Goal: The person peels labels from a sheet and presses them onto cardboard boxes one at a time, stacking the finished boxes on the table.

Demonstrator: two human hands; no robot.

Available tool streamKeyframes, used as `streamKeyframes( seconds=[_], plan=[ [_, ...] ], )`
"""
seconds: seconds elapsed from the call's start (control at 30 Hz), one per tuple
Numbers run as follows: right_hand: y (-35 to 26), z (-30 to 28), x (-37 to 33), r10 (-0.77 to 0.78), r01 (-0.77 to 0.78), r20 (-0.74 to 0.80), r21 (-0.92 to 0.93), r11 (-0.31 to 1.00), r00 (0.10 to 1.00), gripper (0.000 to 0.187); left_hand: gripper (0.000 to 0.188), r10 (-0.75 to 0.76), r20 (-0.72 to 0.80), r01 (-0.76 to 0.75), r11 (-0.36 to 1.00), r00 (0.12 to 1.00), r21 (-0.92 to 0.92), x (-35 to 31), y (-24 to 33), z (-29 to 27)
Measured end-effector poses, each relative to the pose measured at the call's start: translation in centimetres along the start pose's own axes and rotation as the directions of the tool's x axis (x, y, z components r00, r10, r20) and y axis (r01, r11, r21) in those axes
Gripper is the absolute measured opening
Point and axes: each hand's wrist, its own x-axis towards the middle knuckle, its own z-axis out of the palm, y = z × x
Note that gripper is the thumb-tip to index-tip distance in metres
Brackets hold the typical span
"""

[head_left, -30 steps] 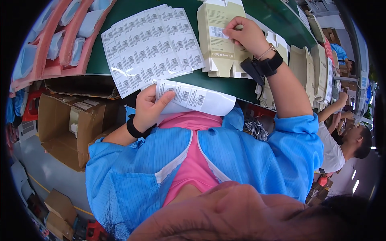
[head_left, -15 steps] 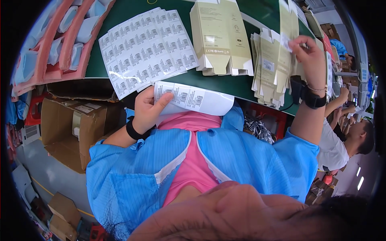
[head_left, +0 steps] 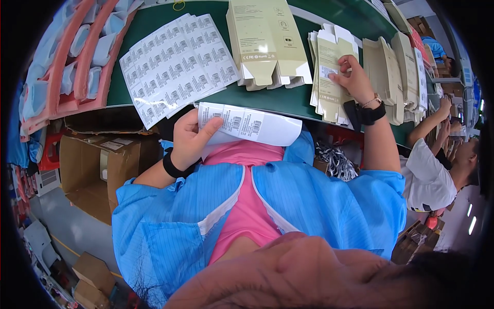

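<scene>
Close to my body, my left hand (head_left: 188, 135) is closed on the left end of a curled sheet of barcode labels (head_left: 275, 129), with its thumb on top. My right hand (head_left: 357, 85) reaches over a pile of flattened olive-and-white cartons (head_left: 329, 100). Its thumb touches beside the white barcode label (head_left: 326, 72) on the top carton. The curled fingers stand apart from the thumb, and nothing shows between them. Several flat label sheets (head_left: 177, 67) lie overlapped on the green table (head_left: 116, 87). Between them and the pile lies another carton stack (head_left: 265, 36).
More flattened cartons (head_left: 385, 72) lie right of my right hand. Pink foam trays (head_left: 82, 67) holding pale blue wrapped pieces stand at the far left. Below the table edge is an open cardboard box (head_left: 85, 170). A co-worker in a white shirt (head_left: 427, 175) sits at the right.
My right hand has moved left and down, from an upright carton with a label onto the left carton pile. The view has shifted slightly. My left hand keeps its hold on the label sheet.
</scene>
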Motion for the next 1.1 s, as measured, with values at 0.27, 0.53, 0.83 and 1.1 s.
streamKeyframes(
  seconds=[0.27,0.53,0.83,1.1],
  plan=[
    [-12.5,0.8,-5.2,-0.487,0.471,0.068,0.171,0.866,0.871,0.028,0.02,0.064,-0.017,-0.063,0.996,0.998,0.059,-0.1,0.0,0.3],
    [-16.1,6.4,-6.1,-0.745,0.742,0.093,0.071,0.667,0.66,0.021,0.016,0.254,0.024,-0.244,0.892,0.967,0.382,-0.1,0.8,-0.1],
    [-18.5,5.1,-5.4,-0.856,0.874,0.184,-0.05,0.483,0.483,0.018,0.019,0.068,-0.174,-0.061,0.997,0.982,0.041,-0.1,0.1,-1.4],
    [-18.5,1.7,1.9,-0.466,0.465,-0.071,0.285,0.838,0.882,0.01,0.021,0.06,-0.148,-0.064,0.998,0.987,-0.019,-0.4,-0.8,-2.5]
  ],
)
